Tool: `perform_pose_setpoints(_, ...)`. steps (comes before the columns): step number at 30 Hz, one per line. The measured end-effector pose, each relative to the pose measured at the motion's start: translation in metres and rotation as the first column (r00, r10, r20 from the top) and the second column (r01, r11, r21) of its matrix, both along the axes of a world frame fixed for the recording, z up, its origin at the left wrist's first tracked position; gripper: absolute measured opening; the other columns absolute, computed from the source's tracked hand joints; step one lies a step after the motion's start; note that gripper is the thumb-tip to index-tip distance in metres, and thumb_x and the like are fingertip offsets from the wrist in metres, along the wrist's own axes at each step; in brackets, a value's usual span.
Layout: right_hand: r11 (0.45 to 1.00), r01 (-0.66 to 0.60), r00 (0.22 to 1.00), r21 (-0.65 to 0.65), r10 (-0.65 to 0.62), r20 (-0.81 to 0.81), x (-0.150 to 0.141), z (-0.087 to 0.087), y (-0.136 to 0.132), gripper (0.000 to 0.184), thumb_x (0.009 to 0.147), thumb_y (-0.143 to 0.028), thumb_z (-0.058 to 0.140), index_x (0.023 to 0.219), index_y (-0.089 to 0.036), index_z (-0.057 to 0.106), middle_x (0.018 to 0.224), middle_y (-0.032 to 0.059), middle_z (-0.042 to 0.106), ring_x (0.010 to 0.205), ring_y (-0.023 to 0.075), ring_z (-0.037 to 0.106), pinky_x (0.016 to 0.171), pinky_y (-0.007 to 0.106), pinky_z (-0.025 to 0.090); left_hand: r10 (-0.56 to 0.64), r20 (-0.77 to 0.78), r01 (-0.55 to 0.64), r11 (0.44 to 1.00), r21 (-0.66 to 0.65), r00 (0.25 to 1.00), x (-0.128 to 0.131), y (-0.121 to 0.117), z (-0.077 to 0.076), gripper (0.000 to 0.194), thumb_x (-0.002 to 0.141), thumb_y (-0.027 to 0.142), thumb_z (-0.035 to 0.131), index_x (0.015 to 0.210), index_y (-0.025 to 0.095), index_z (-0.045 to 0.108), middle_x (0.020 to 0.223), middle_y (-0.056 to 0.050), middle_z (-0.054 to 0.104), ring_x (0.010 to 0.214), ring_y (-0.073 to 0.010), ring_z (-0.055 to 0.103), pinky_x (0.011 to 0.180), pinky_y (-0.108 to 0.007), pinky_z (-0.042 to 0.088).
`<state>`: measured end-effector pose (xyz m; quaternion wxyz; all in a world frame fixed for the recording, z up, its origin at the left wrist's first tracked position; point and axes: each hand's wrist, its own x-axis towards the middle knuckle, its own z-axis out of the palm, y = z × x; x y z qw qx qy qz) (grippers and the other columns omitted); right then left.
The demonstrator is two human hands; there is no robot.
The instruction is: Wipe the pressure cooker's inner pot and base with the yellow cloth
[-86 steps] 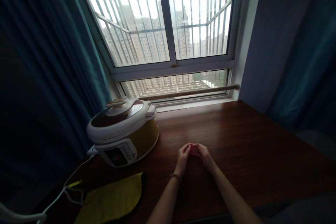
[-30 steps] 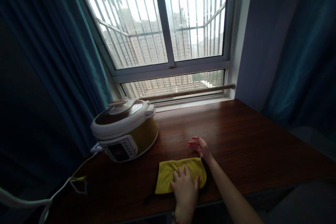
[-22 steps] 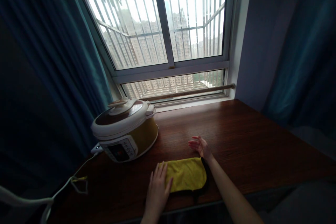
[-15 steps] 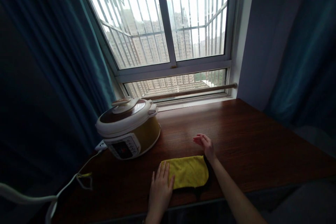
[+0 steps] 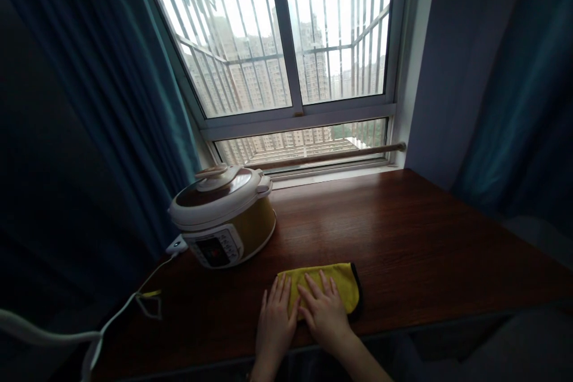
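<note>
A folded yellow cloth [image 5: 342, 283] with a dark edge on its right side lies flat on the brown wooden table [image 5: 380, 221], close to the front edge. My left hand [image 5: 276, 313] rests on the cloth's left end, fingers stretched forward. Beside it, my right hand [image 5: 324, 307] lies flat on the middle of the cloth with its fingers spread. The two thumbs are close together. Parts of the cloth are hidden under both hands.
An electric cooker [image 5: 224, 215] with a white lid rim stands at the back left of the table. A white cable [image 5: 119, 310] runs along the left side. Behind the table is a barred window [image 5: 295, 59], with blue curtains [image 5: 102, 71] beside it.
My right hand has come down from above the cloth's far right corner and moved left, onto the cloth's middle. My left hand has stayed on the left end.
</note>
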<state>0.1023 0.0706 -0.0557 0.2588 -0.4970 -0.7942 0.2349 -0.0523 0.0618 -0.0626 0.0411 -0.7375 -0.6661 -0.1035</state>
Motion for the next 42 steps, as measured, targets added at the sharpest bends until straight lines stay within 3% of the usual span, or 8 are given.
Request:
perform_pose_setpoints(9, 0.999, 0.049, 0.973, -0.02, -0.043, 0.226, 0.056, 0.002, 0.0, 0.048, 0.086, -0.058, 0.03, 0.132, -0.045, 0.035, 0.144, -0.0115, 0.028, 0.136, 0.0288, 0.015, 0.108, 0.052, 0.01, -0.246, -0.018, 0.245, 0.968, -0.051, 0.969, 0.0, -0.007, 0.008, 0.051, 0.091, 0.044, 0.029, 0.139, 0.038, 0.014, 0.145, 0.004, 0.028, 0.135, -0.0247, 0.022, 0.104, -0.06, 0.018)
perform_pose_setpoints(16, 0.996, 0.088, 0.955, -0.026, -0.077, 0.287, 0.089, 0.006, -0.005, 0.048, 0.086, -0.055, 0.031, 0.133, -0.045, 0.033, 0.145, -0.0124, 0.025, 0.136, 0.0292, 0.014, 0.108, 0.053, 0.011, -0.352, -0.061, 0.347, 0.935, -0.076, 0.934, 0.002, -0.007, 0.014, 0.055, 0.09, 0.049, 0.029, 0.138, 0.042, 0.004, 0.147, 0.007, 0.021, 0.136, -0.0256, 0.019, 0.103, -0.061, 0.021)
perform_pose_setpoints(22, 0.992, 0.106, 0.974, -0.066, -0.09, 0.207, 0.088, 0.009, -0.005, 0.047, 0.083, -0.049, 0.043, 0.13, -0.043, 0.041, 0.142, -0.0106, 0.032, 0.135, 0.0313, 0.018, 0.108, 0.054, 0.011, -0.345, -0.113, 0.349, 0.937, 0.014, 0.932, -0.002, -0.005, 0.011, 0.059, 0.088, 0.05, 0.034, 0.139, 0.038, 0.008, 0.146, 0.004, 0.024, 0.134, -0.0257, 0.024, 0.103, -0.054, 0.026)
perform_pose_setpoints(26, 0.977, 0.185, 0.981, -0.104, -0.19, -0.042, 0.078, 0.018, 0.01, 0.045, 0.081, -0.043, 0.048, 0.121, -0.025, 0.056, 0.134, 0.0032, 0.047, 0.13, 0.0295, 0.031, 0.108, 0.046, 0.023, -0.361, -0.136, 0.369, 0.928, 0.041, 0.923, -0.006, -0.002, 0.009, 0.061, 0.087, 0.051, 0.036, 0.14, 0.036, 0.01, 0.145, 0.002, 0.026, 0.132, -0.0268, 0.028, 0.101, -0.053, 0.029)
perform_pose_setpoints(29, 0.976, 0.163, 0.906, -0.145, -0.206, -0.37, 0.061, 0.048, 0.039, 0.042, 0.081, -0.043, 0.047, 0.113, -0.018, 0.06, 0.119, 0.0109, 0.059, 0.115, 0.0251, 0.051, 0.1, 0.039, 0.038, -0.375, -0.163, 0.388, 0.92, 0.051, 0.912, -0.01, 0.002, 0.005, 0.062, 0.086, 0.052, 0.036, 0.141, 0.034, 0.011, 0.145, 0.0, 0.027, 0.131, -0.0293, 0.03, 0.098, -0.056, 0.032)
perform_pose_setpoints(33, 0.966, 0.005, 0.746, -0.259, -0.176, -0.643, 0.021, 0.116, 0.098, 0.032, 0.081, -0.039, 0.048, 0.099, -0.015, 0.059, 0.096, 0.0109, 0.067, 0.087, 0.0206, 0.065, 0.075, 0.032, 0.052, -0.383, -0.2, 0.406, 0.91, 0.087, 0.902, -0.014, 0.005, -0.001, 0.063, 0.086, 0.052, 0.036, 0.141, 0.032, 0.012, 0.143, -0.003, 0.03, 0.128, -0.0311, 0.035, 0.093, -0.057, 0.036)
perform_pose_setpoints(38, 0.944, 0.096, 0.811, -0.317, -0.258, -0.525, -0.056, 0.191, 0.174, 0.033, 0.09, -0.036, 0.034, 0.108, -0.013, 0.05, 0.099, 0.0106, 0.065, 0.074, 0.0163, 0.066, 0.061, 0.028, 0.052, -0.398, -0.217, 0.432, 0.891, 0.142, 0.891, -0.019, 0.011, -0.009, 0.065, 0.084, 0.052, 0.04, 0.141, 0.031, 0.015, 0.14, -0.005, 0.037, 0.125, -0.0296, 0.04, 0.09, -0.052, 0.041)
perform_pose_setpoints(42, 0.939, 0.24, 0.857, -0.245, -0.324, -0.401, -0.116, 0.218, 0.21, 0.053, 0.087, -0.054, 0.032, 0.112, -0.01, 0.048, 0.107, 0.0198, 0.059, 0.096, 0.028, 0.06, 0.078, 0.042, 0.048, -0.4, -0.246, 0.452, 0.866, 0.214, 0.883, -0.025, 0.017, -0.02, 0.066, 0.083, 0.051, 0.043, 0.14, 0.03, 0.018, 0.136, -0.005, 0.044, 0.119, -0.0282, 0.047, 0.087, -0.048, 0.044)
